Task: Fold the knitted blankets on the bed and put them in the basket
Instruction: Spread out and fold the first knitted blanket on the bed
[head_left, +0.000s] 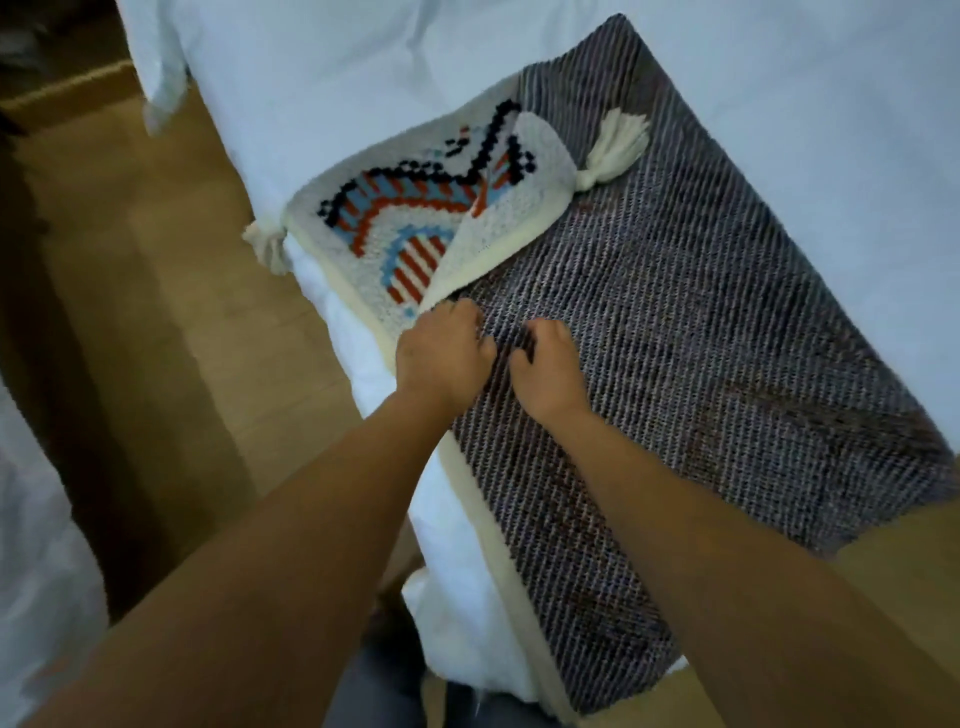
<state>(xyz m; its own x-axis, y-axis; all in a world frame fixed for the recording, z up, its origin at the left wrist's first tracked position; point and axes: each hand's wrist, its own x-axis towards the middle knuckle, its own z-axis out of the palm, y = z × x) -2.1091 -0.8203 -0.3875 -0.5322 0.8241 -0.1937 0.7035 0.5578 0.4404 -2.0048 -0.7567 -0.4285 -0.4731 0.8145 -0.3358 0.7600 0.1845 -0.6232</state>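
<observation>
A dark grey striped knitted blanket (701, 338) lies across the corner of the bed. Under its left part lies a white knitted blanket (374, 218) with a black, red and blue pattern and white tassels; one of its corners is turned over onto the grey one. My left hand (441, 353) grips the grey blanket's near-left edge where it meets the white one. My right hand (545, 369), close beside it, has its fingers curled into the grey knit. No basket is in view.
The bed (363, 78) has a white sheet that hangs over its corner. A wooden floor (156, 312) runs along the left of the bed. More white fabric (31, 545) shows at the lower left edge.
</observation>
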